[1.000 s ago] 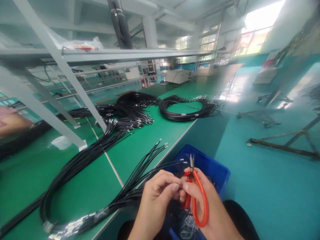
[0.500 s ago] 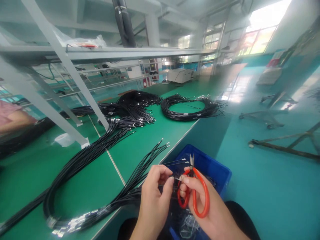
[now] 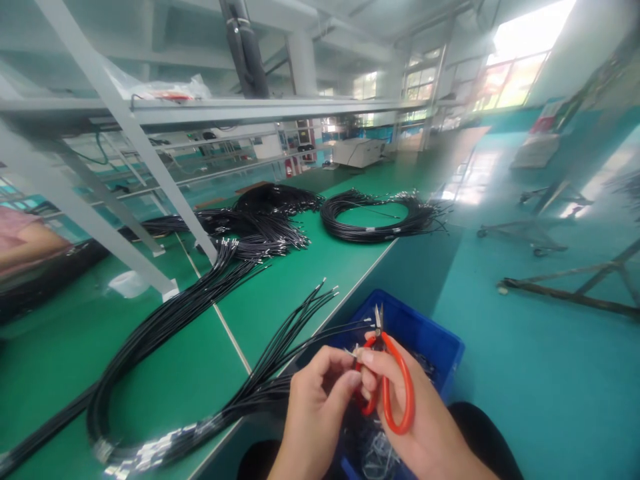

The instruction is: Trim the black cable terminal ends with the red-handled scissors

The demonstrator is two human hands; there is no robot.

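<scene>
My right hand holds red-handled scissors, blades pointing up and slightly apart. Its thumb and forefinger also pinch a small pale tip at a cable's end. Close beside it, my left hand is closed, thumb and forefinger pinching a thin black cable near that same tip; the fingers hide most of it. A bundle of black cables with pale ends runs from the green table to just behind my left hand. Below both hands stands a blue bin with clear plastic scraps inside.
On the green table lie a coiled cable bundle and further black cable piles. White shelf posts rise from the table on the left. Another person's arm shows at the far left. Wheeled metal stands are on the right-hand floor.
Both hands have drawn closer together, the left moving slightly right. The scissors have shifted a little left. Thin cables now show more plainly above my left hand.
</scene>
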